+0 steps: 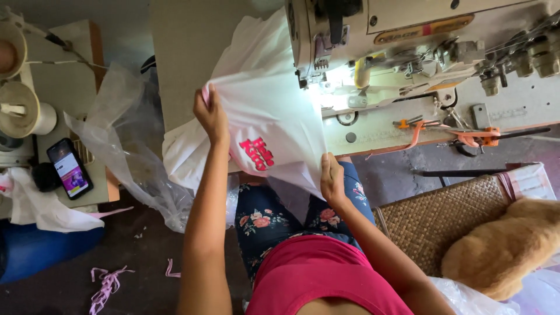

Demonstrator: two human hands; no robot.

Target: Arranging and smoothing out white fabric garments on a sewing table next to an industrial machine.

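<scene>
Below the head of the sewing machine [408,52] we hold a white garment [268,111] stretched between both our hands, its cloth spread over the front edge of the machine table [186,52] and hanging down toward our lap. Our left hand [211,114] is raised at the garment's upper left edge, fingers closed in a pinch on the fabric, a bit of pink trim showing at the fingertips. Our right hand [332,178] sits lower, at the garment's bottom right edge just above our knee, fingers curled and gripping the cloth from beneath. Between the two hands a red printed motif [258,153] shows on the white fabric. The upper right part of the garment lies near the lit needle area of the machine. To our left, a clear plastic bag [122,140] drapes off a side table, where a phone [69,168] with a lit screen rests beside a large thread cone [20,111]. Pink fabric scraps [106,284] lie on the dark floor. To our right, an orange cat [504,248] is curled on a woven mat [443,216]. An orange strip [443,129] lies on the machine bed.
</scene>
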